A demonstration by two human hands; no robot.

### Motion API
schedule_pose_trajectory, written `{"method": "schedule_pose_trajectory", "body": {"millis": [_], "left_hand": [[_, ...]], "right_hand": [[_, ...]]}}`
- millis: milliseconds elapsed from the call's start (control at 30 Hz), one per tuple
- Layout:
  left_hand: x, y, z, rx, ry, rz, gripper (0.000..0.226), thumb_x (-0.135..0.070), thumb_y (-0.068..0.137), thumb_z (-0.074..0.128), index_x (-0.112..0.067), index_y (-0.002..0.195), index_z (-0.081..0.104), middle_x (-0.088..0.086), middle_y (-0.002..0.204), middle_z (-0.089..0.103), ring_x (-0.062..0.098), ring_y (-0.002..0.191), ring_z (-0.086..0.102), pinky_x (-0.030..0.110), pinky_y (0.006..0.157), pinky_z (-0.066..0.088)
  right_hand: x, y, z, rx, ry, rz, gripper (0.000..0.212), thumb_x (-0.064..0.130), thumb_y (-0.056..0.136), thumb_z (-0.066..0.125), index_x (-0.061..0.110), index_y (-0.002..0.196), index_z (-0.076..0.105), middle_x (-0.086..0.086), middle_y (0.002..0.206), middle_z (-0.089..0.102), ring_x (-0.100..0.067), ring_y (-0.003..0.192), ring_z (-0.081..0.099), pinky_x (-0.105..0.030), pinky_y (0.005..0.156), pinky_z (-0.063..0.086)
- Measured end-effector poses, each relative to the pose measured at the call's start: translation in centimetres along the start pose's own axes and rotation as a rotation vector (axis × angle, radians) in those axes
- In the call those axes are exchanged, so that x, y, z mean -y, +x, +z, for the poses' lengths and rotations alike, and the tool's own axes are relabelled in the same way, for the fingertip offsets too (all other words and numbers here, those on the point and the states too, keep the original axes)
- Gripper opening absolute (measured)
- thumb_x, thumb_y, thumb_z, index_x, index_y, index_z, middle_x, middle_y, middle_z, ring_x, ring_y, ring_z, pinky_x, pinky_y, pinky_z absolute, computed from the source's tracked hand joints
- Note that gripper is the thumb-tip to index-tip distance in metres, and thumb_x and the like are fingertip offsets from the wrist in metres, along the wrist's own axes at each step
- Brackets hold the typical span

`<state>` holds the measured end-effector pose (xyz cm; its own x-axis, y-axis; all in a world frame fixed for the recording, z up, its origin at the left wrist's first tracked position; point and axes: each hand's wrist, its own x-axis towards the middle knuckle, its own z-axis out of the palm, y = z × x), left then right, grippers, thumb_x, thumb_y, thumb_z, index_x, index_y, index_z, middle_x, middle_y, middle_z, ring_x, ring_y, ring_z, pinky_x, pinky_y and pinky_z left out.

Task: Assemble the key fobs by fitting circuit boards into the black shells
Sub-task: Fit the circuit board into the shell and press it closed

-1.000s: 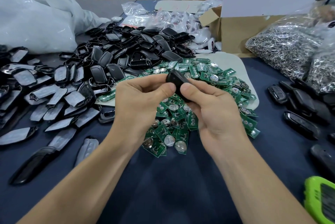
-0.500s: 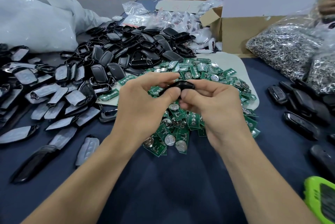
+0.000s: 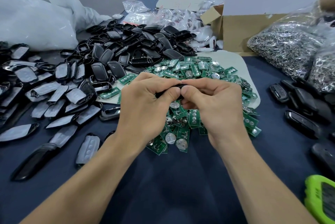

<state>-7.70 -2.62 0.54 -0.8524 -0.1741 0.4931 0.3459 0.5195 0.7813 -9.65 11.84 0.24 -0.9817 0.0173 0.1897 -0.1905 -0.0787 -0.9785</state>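
A: Head view first. Where is the shell?

B: The shell [image 3: 179,85] is up off the counter [image 3: 172,178], pinched between both hands near the middle of the picture. It hangs right over the heap of green boards [image 3: 199,71]. Only a thin black strip of it shows between the fingertips, and a little more shows below the left thumb.

A: And how do the hands lie?

B: The left hand [image 3: 145,104] has its fingers curled over the shell's left end, with the thumb pressed on the near edge. The right hand [image 3: 215,104] is curled over the right end the same way. The two thumb tips are just beside each other. Both hands grip that one shell and nothing more.

A: Is a board inside it?

B: I cannot tell, because the fingers cover it.

A: What lies under the hands?

B: The boards, many of them with a round silver cell. The far part of the heap rests on a pale sheet [image 3: 232,60], and the near part lies on the dark blue counter.

A: And round about?

B: A pile of loose black shells [image 3: 141,48] sits beyond the left hand, touching the far left edge of the boards. Left of that are halves [image 3: 54,95] with grey film on them. Dark fobs [image 3: 306,124] lie well apart on the right. Clear bags [image 3: 286,48] of metal rings are behind them, next to a cardboard box [image 3: 244,29]. A bright green device [image 3: 320,200] sits at the near right corner.
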Motion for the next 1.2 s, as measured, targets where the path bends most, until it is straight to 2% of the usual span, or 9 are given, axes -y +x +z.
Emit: {"method": "schedule_pose_trajectory", "body": {"millis": [133,367,433,500,567,700,833,1067,1200], "left_hand": [[0.48,-0.12,0.21,-0.007,-0.051,-0.069,0.034,-0.018,0.085,0.086,-0.049,0.091,0.076,-0.016,0.087,0.071,0.001,0.09,0.067,0.011,0.077,0.049],[0.77,0.17,0.41,0.036,-0.109,-0.155,0.036,-0.018,0.085,0.084,-0.053,0.082,0.078,-0.015,0.085,0.077,0.005,0.086,0.073,0.024,0.077,0.059],[0.73,0.37,0.51,0.079,-0.216,-0.229,0.029,-0.015,0.087,0.082,-0.044,0.088,0.082,-0.013,0.086,0.08,0.007,0.087,0.076,0.029,0.081,0.061],[0.7,0.54,0.62,0.077,-0.366,-0.323,0.021,-0.01,0.087,0.082,-0.029,0.095,0.084,-0.007,0.088,0.081,0.007,0.086,0.076,0.022,0.079,0.058],[0.78,0.67,0.45,0.057,-0.443,-0.371,0.019,-0.007,0.086,0.082,-0.024,0.094,0.084,-0.003,0.085,0.081,0.006,0.08,0.074,0.015,0.073,0.054],[0.94,0.66,0.27,0.053,-0.332,-0.291,0.024,-0.006,0.082,0.084,-0.03,0.087,0.084,-0.009,0.083,0.08,0.005,0.08,0.074,0.015,0.073,0.055],[0.93,0.58,0.25,0.091,-0.332,-0.237,0.03,0.001,0.082,0.083,-0.028,0.09,0.084,-0.008,0.084,0.081,0.007,0.079,0.076,0.016,0.073,0.057],[0.99,0.36,0.36,0.066,-0.35,-0.232,0.033,0.004,0.081,0.082,-0.029,0.086,0.084,-0.003,0.087,0.08,0.007,0.08,0.074,0.016,0.072,0.055],[1.04,0.39,0.36,0.056,-0.325,-0.231,0.036,0.002,0.081,0.083,-0.033,0.083,0.083,-0.004,0.088,0.079,0.008,0.082,0.073,0.017,0.072,0.055]], "right_hand": [[-0.25,-0.09,0.0,0.002,0.032,0.014,0.024,-0.005,0.083,0.077,0.017,0.078,0.083,-0.009,0.066,0.075,-0.019,0.053,0.067,-0.024,0.056,0.055],[-0.5,0.05,0.07,-0.018,0.069,0.073,0.024,-0.007,0.083,0.077,0.014,0.075,0.083,-0.011,0.065,0.075,-0.02,0.052,0.065,-0.024,0.053,0.053],[-0.45,0.15,0.19,-0.041,0.089,0.11,0.022,-0.006,0.085,0.076,0.013,0.076,0.082,-0.01,0.065,0.074,-0.018,0.051,0.063,-0.025,0.054,0.054],[-0.32,0.32,0.21,-0.068,0.17,0.186,0.019,-0.006,0.088,0.073,0.009,0.078,0.08,-0.012,0.068,0.074,-0.019,0.051,0.063,-0.026,0.056,0.056],[-0.08,0.41,0.25,-0.069,0.258,0.256,0.018,-0.006,0.09,0.071,0.006,0.08,0.078,-0.016,0.073,0.075,-0.021,0.055,0.065,-0.026,0.058,0.059],[-0.1,0.2,0.06,0.004,0.072,0.163,0.021,-0.006,0.085,0.075,0.014,0.08,0.078,-0.01,0.076,0.077,-0.022,0.066,0.071,-0.038,0.07,0.065],[-0.18,0.18,-0.16,0.015,-0.034,0.072,0.026,-0.006,0.078,0.08,0.02,0.074,0.076,-0.008,0.073,0.077,-0.024,0.068,0.071,-0.051,0.075,0.062],[-0.55,0.2,-0.41,0.035,-0.035,0.023,0.025,-0.004,0.075,0.083,0.02,0.07,0.076,-0.008,0.07,0.076,-0.022,0.064,0.07,-0.046,0.068,0.062],[-0.95,0.29,-0.3,0.031,-0.018,0.023,0.024,-0.005,0.076,0.082,0.017,0.07,0.074,-0.008,0.068,0.075,-0.019,0.062,0.068,-0.036,0.065,0.06]]}}
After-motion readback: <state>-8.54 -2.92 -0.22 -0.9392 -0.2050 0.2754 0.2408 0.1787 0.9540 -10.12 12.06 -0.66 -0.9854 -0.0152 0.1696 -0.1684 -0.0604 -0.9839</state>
